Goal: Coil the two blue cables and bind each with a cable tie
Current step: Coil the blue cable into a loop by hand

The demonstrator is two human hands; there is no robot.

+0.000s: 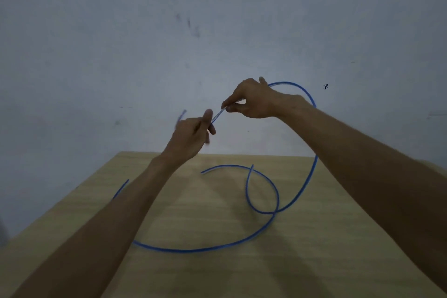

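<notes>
1. The left hand (191,135) and right hand (251,101) are raised close together, each pinching the same short stretch of the held blue cable (294,84).
2. That cable arcs behind the right wrist, then drops to the tabletop (217,278), where its tail curls.
3. The second blue cable (193,250) lies loose in a wide curve on the tabletop, with neither hand on it.
4. Progress looks early: no coil is finished and nothing is bound.
5. Count: two cables, no cable tie in view.
</notes>
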